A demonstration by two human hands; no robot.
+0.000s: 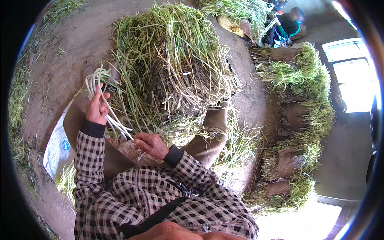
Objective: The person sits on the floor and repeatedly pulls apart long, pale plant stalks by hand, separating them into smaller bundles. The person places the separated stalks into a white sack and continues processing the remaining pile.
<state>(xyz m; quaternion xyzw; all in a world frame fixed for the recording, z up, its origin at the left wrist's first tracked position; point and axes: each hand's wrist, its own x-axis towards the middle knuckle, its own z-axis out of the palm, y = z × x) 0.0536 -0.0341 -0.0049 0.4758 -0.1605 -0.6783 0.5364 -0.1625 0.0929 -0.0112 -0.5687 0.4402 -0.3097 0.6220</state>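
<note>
My left hand is raised in front of my left knee, fingers closed around a few long pale-green stalks whose upper ends curl over above it. Near my lap, my right hand pinches the pale lower ends of these stalks. A large heap of leafy green stalks lies just ahead, its leaves towards the far side and its brown, dry-looking root ends nearer me. Loose leaves and peelings are strewn beside my right leg.
Bundles of green stalks with brown wraps line the wall at right. Another person sits at the far right by a second heap. A white woven sack lies by my left leg. Leaf scraps cover the floor's left edge.
</note>
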